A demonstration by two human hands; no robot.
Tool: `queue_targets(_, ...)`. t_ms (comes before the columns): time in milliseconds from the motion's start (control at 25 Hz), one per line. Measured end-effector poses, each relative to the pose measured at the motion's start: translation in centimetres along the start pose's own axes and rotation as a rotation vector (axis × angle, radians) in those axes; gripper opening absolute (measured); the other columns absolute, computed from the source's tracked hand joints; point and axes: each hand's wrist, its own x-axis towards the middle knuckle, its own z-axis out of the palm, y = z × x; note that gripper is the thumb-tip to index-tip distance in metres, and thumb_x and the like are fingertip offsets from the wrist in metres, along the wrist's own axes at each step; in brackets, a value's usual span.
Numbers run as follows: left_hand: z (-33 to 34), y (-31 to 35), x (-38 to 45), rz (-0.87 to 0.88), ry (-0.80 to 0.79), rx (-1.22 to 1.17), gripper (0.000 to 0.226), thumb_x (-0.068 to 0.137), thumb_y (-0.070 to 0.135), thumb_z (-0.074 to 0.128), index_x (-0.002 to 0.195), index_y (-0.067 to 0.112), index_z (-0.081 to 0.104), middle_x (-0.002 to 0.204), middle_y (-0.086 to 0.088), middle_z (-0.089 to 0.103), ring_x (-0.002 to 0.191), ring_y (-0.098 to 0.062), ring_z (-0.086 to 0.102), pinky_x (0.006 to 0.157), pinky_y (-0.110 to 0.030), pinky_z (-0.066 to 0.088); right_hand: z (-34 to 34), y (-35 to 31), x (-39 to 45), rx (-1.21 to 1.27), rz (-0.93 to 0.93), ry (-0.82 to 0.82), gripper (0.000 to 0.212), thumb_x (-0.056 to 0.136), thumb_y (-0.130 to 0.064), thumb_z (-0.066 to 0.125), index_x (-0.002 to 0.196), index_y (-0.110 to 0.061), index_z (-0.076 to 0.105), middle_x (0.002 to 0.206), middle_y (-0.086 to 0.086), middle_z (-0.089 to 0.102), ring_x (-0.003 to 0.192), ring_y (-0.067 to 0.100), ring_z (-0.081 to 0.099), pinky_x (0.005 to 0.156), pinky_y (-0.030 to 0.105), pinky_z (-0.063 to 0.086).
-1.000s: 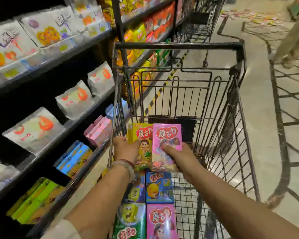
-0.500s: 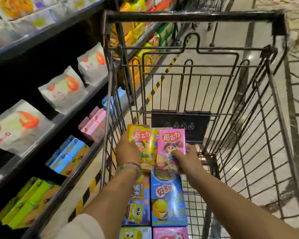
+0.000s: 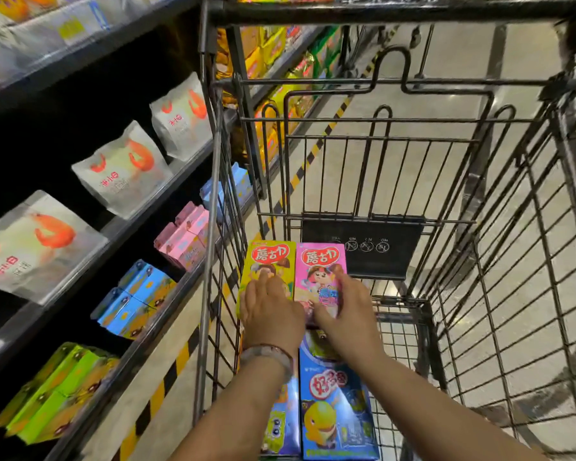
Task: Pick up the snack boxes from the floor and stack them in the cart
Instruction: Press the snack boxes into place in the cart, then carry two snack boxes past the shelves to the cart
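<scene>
Inside the black wire cart (image 3: 393, 11) a yellow snack box (image 3: 269, 258) and a pink snack box (image 3: 320, 261) lie side by side at the far end of the cart floor. My left hand (image 3: 269, 311) rests flat on the yellow box. Flat on the lower half of the pink box lies my right hand (image 3: 345, 311). Closer to me, a blue snack box (image 3: 338, 407) lies face up in the same row. Another blue box (image 3: 281, 424) beside it is partly hidden under my left forearm.
Store shelves (image 3: 120, 227) run along the left, close to the cart's side, with white snack bags (image 3: 123, 168) and pink, blue and green boxes. The cart's right half shows bare wire floor (image 3: 399, 334). A yellow-black striped line (image 3: 300, 168) marks the grey floor.
The yellow and pink boxes went from being held upright to lying flat on the cart floor. Both hands shifted from gripping their sides to resting on top. My view moved closer.
</scene>
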Motion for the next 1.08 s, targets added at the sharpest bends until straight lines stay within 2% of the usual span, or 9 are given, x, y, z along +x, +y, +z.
queue_targets(120,-0.6,0.3,1.2,-0.024,0.031,-0.055,0.047,0.087,0.023,0.049,0.132,0.016,0.043,0.156,-0.004,0.018,0.144,-0.022,0.008,0.118,-0.036,0.003,0.2,0.1,1.5,-0.073,0.013,-0.104,0.075,0.080,-0.040,0.053,0.147,-0.015,0.030,0.152,0.011,0.029,0.138,0.025,0.030,0.109,0.027,0.026)
queue_targets(240,-0.2,0.2,0.9,-0.034,0.074,0.090,0.048,0.091,0.025,0.043,0.139,0.026,0.038,0.155,-0.001,0.013,0.142,-0.024,0.006,0.118,-0.039,0.002,0.3,0.3,2.1,-0.131,0.024,-0.122,0.068,0.093,-0.035,0.054,0.151,-0.022,0.020,0.159,0.005,0.013,0.143,0.024,0.022,0.112,0.031,0.025)
queue_targets(440,0.0,0.2,0.9,-0.015,0.036,0.124,0.054,0.097,0.026,0.032,0.149,0.027,0.017,0.157,0.002,0.012,0.145,-0.020,0.006,0.118,-0.038,0.000,-0.2,0.3,2.6,-0.183,-0.002,-0.183,0.072,0.094,-0.045,0.050,0.152,-0.028,0.011,0.160,0.002,0.007,0.143,0.027,0.020,0.114,0.037,0.025)
queue_targets(520,-0.4,0.2,1.2,-0.005,0.001,0.091,0.056,0.097,0.024,0.032,0.149,0.023,0.012,0.158,0.002,0.009,0.145,-0.019,0.004,0.118,-0.038,-0.001,-0.9,0.2,2.4,-0.143,-0.024,-0.167,0.071,0.093,-0.041,0.052,0.152,-0.029,0.015,0.159,0.002,0.012,0.144,0.025,0.018,0.116,0.038,0.023)
queue_targets(640,-2.3,0.4,1.5,0.001,-0.093,0.050,0.057,0.097,0.022,0.034,0.150,0.019,0.012,0.159,-0.001,0.004,0.146,-0.020,0.001,0.119,-0.036,0.001,-3.0,-1.0,1.7,-0.099,-0.106,-0.148,0.059,0.093,-0.035,0.054,0.146,-0.025,0.031,0.151,0.000,0.031,0.138,0.020,0.031,0.113,0.040,0.032)
queue_targets(800,-7.7,2.8,0.4,0.166,-0.061,-0.160,0.049,0.095,0.013,0.039,0.143,0.016,0.032,0.153,-0.005,0.026,0.141,-0.022,0.020,0.115,-0.030,0.019,-7.7,-5.4,0.9,-0.142,-0.192,-0.186,0.050,0.094,-0.030,0.054,0.141,-0.023,0.039,0.140,-0.002,0.046,0.127,0.013,0.043,0.106,0.033,0.039)
queue_targets(880,-12.6,4.5,-0.8,0.308,-0.014,-0.251,0.042,0.095,0.012,0.043,0.137,0.015,0.042,0.145,-0.005,0.038,0.134,-0.020,0.033,0.105,-0.021,0.025,-11.0,-9.4,0.4,-0.181,-0.246,-0.186,0.047,0.095,-0.031,0.054,0.140,-0.025,0.043,0.137,-0.001,0.050,0.127,0.016,0.045,0.105,0.035,0.041)
queue_targets(1000,-22.0,6.9,-2.4,0.499,0.075,-0.267,0.034,0.095,0.015,0.049,0.129,0.018,0.051,0.128,-0.001,0.048,0.119,-0.015,0.046,0.088,-0.014,0.030,-16.7,-16.8,-1.0,-0.176,-0.387,-0.098,0.041,0.095,-0.027,0.054,0.136,-0.023,0.049,0.131,-0.005,0.056,0.125,0.013,0.048,0.102,0.026,0.037)
queue_targets(1080,-28.9,8.6,-4.3,0.579,0.068,-0.322,0.032,0.092,0.018,0.055,0.124,0.023,0.052,0.122,0.001,0.051,0.114,-0.013,0.050,0.089,-0.014,0.033,-20.8,-22.3,-3.0,-0.129,-0.464,-0.084,0.041,0.095,-0.027,0.055,0.135,-0.023,0.048,0.128,-0.006,0.056,0.123,0.011,0.049,0.097,0.023,0.036)
